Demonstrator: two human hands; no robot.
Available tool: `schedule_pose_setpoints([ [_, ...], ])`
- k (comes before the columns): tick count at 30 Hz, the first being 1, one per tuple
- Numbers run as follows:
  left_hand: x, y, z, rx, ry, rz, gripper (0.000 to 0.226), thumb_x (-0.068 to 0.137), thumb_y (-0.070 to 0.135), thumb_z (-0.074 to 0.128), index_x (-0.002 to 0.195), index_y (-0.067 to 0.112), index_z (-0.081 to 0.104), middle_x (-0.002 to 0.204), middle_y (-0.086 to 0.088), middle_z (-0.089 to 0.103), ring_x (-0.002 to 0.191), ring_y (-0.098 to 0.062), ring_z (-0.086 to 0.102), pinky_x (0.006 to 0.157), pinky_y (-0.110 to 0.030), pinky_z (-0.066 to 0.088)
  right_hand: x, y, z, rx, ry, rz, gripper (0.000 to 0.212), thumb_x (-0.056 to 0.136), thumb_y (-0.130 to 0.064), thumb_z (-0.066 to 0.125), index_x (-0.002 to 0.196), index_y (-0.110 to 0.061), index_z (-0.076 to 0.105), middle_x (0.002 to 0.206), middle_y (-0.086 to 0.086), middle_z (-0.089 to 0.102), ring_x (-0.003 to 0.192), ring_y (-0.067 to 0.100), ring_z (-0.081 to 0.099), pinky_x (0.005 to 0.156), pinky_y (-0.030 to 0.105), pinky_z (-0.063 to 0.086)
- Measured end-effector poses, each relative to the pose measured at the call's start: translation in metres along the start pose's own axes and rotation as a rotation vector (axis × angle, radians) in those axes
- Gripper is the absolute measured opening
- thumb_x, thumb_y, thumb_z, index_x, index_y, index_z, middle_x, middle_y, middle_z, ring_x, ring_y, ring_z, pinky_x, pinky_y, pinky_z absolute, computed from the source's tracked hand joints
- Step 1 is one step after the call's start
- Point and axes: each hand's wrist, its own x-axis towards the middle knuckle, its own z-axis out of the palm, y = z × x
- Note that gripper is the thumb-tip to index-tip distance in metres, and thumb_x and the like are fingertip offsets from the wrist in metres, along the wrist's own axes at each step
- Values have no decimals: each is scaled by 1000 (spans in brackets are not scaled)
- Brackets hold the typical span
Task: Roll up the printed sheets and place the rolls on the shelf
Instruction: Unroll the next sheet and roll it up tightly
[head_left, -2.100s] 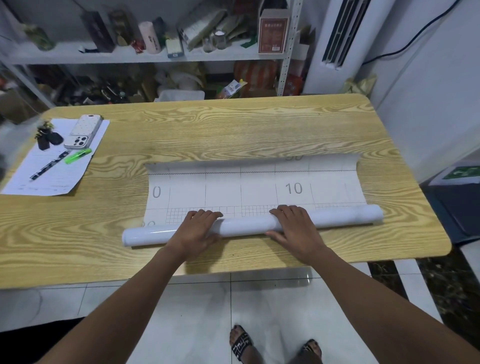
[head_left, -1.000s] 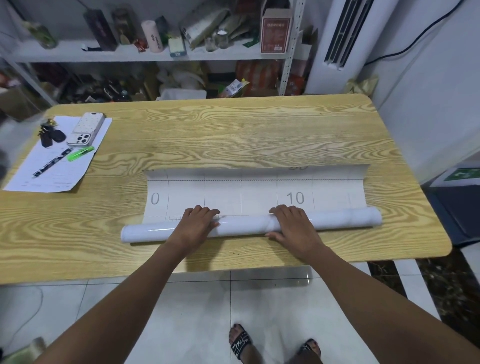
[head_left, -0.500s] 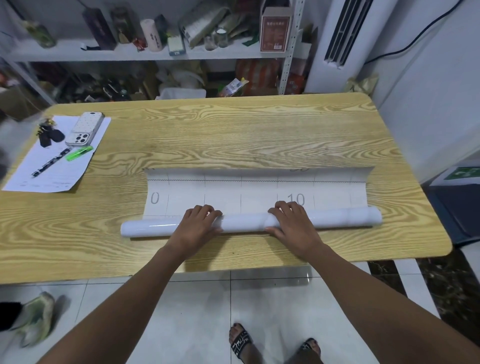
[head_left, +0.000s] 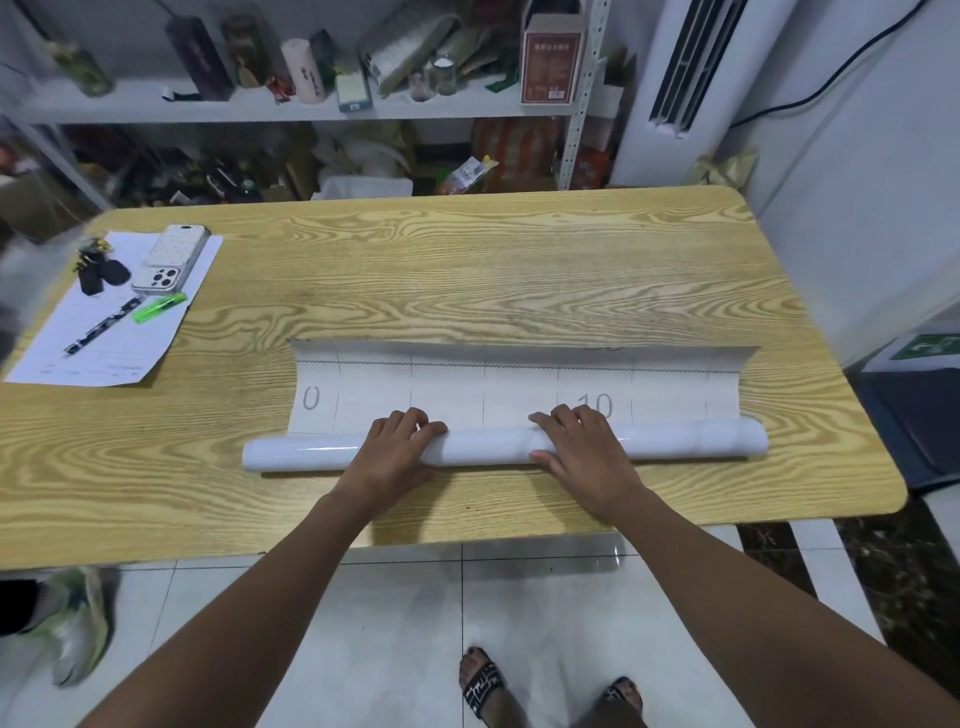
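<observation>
Head view had the printed sheet (head_left: 519, 382) mostly wound into a roll (head_left: 488, 447) near the bench (head_left: 467, 270) front edge. Both the left hand (head_left: 389, 452) and right hand (head_left: 582, 452) were curled over it, spaced apart, probably to hold it tight and straight. Behind sat the shelf (head_left: 260, 109).

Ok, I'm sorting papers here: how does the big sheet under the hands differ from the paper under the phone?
The printed sheet is partly rolled, the left hand and right hand holding its roll; the paper lies flat under the phone. The printed sheet shows large numerals 0 and 10; the paper only faint small lines. Both are white, on the table.
</observation>
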Motion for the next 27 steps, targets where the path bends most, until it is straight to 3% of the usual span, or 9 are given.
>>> schedule_pose_setpoints([
  [4,0,-1,4,0,-8,-4,68,58,21,84,112,21,43,97,-7,56,85,-18,35,71,-38,44,1,0,1,0,-22,15,58,91,-49,21,128,-17,52,112,3,59,96,27,54,92,40,43],
  [9,-2,1,6,7,-15,-5,68,61,25,82,115,21,41,97,-7,56,83,-27,54,72,-39,44,1,-1,1,12,-21,34,60,91,-50,17,126,-17,53,111,2,61,98,27,54,94,39,38],
  [15,-2,1,5,13,-13,-7,70,62,29,81,118,22,40,97,-5,56,83,-26,55,74,-38,44,1,-1,-3,23,-38,25,64,90,-51,11,129,-18,49,116,1,59,103,26,51,97,34,27],
  [24,-5,2,3,-24,-16,-5,61,71,40,73,117,23,38,99,-7,57,85,-27,56,77,-39,43,0,-2,0,54,-37,23,68,88,-54,8,127,-17,51,112,-1,62,100,25,50,95,32,28],
  [27,-6,2,3,-33,-24,-12,59,72,42,72,117,23,39,100,-6,57,86,-27,55,78,-38,42,-1,-2,-1,56,-39,20,59,94,-52,17,127,-17,50,114,1,61,105,24,49,97,34,30],
])
